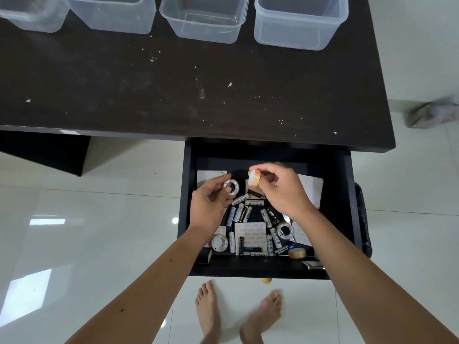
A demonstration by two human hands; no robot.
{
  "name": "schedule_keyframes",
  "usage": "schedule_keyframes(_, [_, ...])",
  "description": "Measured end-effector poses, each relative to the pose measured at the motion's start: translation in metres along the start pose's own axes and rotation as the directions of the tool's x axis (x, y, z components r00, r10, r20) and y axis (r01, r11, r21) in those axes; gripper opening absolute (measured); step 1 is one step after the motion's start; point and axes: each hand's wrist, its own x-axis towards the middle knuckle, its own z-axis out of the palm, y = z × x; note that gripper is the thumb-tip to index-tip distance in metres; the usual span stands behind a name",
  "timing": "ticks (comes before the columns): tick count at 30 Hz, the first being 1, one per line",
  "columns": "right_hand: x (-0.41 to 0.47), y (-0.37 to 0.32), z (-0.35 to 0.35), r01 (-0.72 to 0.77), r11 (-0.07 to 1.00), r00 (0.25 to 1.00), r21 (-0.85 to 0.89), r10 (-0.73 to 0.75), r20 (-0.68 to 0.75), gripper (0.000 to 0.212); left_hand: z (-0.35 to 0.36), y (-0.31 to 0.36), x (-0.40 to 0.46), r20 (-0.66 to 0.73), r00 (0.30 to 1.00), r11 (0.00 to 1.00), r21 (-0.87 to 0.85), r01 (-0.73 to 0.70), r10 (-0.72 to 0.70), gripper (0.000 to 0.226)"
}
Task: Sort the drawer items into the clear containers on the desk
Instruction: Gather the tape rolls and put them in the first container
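Reaching into the open drawer (349,194), a person's right hand (280,189) pinches an orange tape roll (254,177) while the left hand (211,202) grips a clear roll (231,186), both well short of the empty containers (300,21) straight ahead across the desk (173,90).

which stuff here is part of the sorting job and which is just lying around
Part of the job:
- open drawer
- batteries
- white tape roll in the left hand
- orange tape roll in the right hand
- sticker sheets
- clear containers on the desk

Just lying about:
- crumbs on the desk
- blurred bundle on the floor
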Motion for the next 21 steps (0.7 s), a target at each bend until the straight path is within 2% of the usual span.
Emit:
schedule_keyframes(5, [-0.006, 0.006, 0.007, 0.067, 0.989, 0.996, -0.133, -0.058, 0.064, 0.025, 0.003, 0.0, 0.003, -0.013, 1.0, 1.0, -0.016, 0.017, -0.018, 0.031])
schedule_keyframes(11, [-0.012, 0.008, 0.016, 0.022, 0.998, 1.0, -0.059, -0.021, 0.021, 0.017, 0.001, 0.002, 0.002, 0.052, 0.998, 1.0, -0.004, 0.027, -0.026, 0.024])
schedule_keyframes(16, [-0.015, 0.007, 0.023, -0.067, 0.998, 0.997, -0.013, 0.068, 0.036, 0.023, -0.001, -0.002, 0.0, 0.086, 0.996, 0.999, 0.05, 0.008, -0.012, 0.034])
schedule_keyframes(21, [-0.029, 0.007, 0.023, 0.007, 0.996, 0.998, -0.09, -0.002, 0.065, 0.017, -0.006, -0.003, 0.001, 0.057, 0.998, 1.0, 0.01, -0.025, 0.025, 0.029])
